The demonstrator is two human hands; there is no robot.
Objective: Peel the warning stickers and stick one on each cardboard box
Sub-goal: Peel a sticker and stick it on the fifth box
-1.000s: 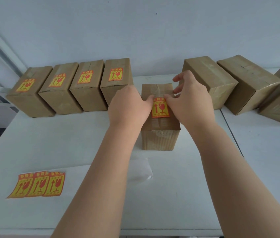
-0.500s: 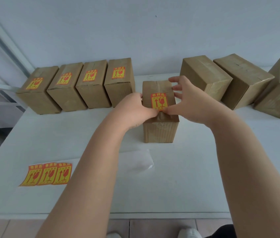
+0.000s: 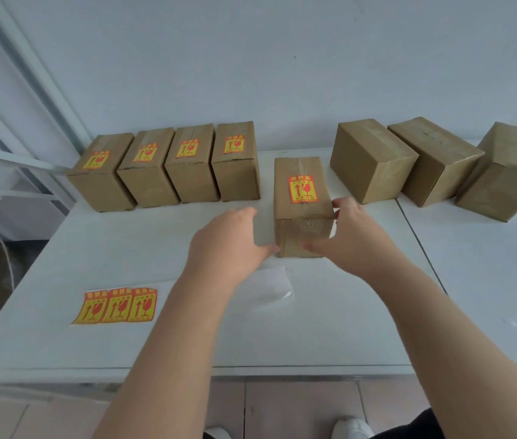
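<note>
A cardboard box [image 3: 301, 191] stands alone mid-table with a yellow and red warning sticker [image 3: 303, 189] flat on its top. My left hand [image 3: 228, 239] is at the box's left side, fingers spread, thumb touching its lower front corner. My right hand [image 3: 345, 232] cups the right front corner, fingers along the side. Several stickered boxes [image 3: 168, 166] line the back left. Three bare boxes [image 3: 374, 160] stand at the back right. A backing sheet with three stickers [image 3: 117, 305] lies at the front left.
The white table [image 3: 330, 327] meets a second table at a seam on the right. A bare strip of backing paper [image 3: 269, 283] lies under my left forearm. A wall runs close behind the boxes. A window frame stands at the left.
Both hands left the sticker on the box top and dropped to the box's two sides. The sticker now lies flat and uncovered. The camera pulled back.
</note>
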